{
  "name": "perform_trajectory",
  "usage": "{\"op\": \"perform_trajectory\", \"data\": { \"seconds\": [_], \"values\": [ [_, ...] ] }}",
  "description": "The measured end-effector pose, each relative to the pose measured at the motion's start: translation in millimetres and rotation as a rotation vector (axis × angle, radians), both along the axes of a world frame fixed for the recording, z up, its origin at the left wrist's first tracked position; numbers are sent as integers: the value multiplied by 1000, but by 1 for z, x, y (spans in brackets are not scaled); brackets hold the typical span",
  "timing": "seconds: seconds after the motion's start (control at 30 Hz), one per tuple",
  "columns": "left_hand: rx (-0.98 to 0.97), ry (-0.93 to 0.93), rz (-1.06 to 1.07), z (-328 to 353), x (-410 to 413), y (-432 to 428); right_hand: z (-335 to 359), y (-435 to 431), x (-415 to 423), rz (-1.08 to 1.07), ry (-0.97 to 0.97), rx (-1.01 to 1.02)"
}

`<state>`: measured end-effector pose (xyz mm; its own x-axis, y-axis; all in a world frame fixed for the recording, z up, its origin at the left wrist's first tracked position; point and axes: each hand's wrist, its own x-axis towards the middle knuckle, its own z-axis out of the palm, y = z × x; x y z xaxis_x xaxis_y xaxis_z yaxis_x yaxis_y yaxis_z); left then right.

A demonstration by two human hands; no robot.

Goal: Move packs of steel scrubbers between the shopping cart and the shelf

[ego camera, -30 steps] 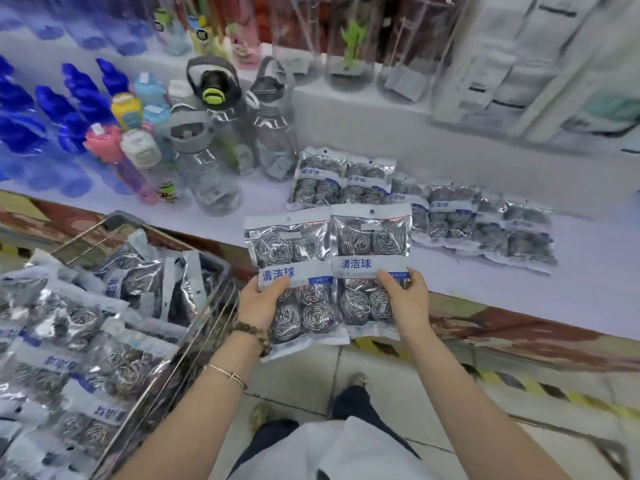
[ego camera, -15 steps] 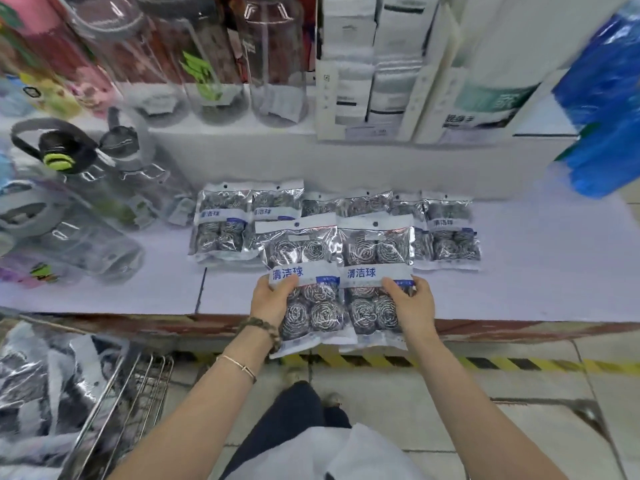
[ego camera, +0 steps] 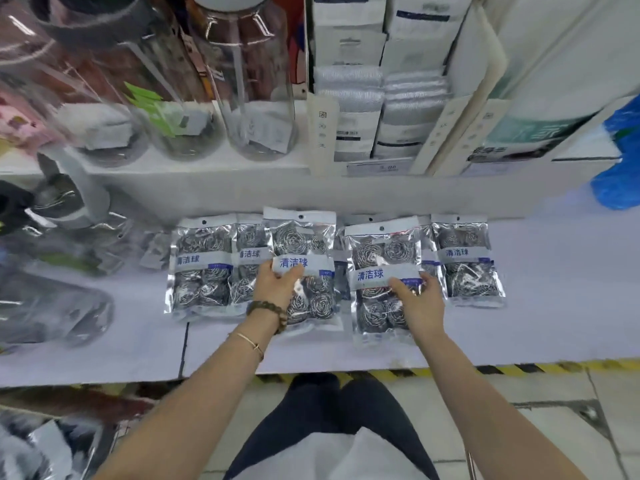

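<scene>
Smooth white shelf (ego camera: 554, 306): hands (ego camera: 277, 285) (ego camera: 420, 303) grip 2 crinkly foil packs (ego camera: 301, 237) (ego camera: 381, 247).

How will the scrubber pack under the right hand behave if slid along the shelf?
The right scrubber pack probably slides easily: glossy film on a smooth shelf. Likely light, mostly airy wire coils. Soft film suggests it flops if lifted by one edge.
</scene>
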<state>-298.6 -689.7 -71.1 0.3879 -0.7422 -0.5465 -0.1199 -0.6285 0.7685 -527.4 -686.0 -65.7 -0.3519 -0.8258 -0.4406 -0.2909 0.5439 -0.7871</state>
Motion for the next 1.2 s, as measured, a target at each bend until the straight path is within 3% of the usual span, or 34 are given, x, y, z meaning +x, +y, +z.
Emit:
{"op": "perform_trajectory", "data": {
  "seconds": [0.53, 0.63, 0.73, 0.8, 1.03, 1.1, 1.2],
  "values": [
    [150, -202, -116, -43, -18, -62, -50, -70, 4, 7, 93, 107],
    [137, -355, -226, -47, -20, -62, -59, -72, 3, -5, 76, 113],
    [73, -717, -394, -51, -19, -61, -64, -72, 3, 9, 133, 105],
    [67, -841, -457, -56, -17, -60, -65, -71, 4, 30, 188, 95],
    [-43, -721, -272, -57, -15, -55, -63, -77, 1, 138, 334, 26],
    [-120, -805, -383, -52, -15, -52, -61, -76, -2, 241, 444, -41],
    [-38, -900, -814, -50, -18, -45, -61, -70, -4, 511, 619, -155]
  ]
}}
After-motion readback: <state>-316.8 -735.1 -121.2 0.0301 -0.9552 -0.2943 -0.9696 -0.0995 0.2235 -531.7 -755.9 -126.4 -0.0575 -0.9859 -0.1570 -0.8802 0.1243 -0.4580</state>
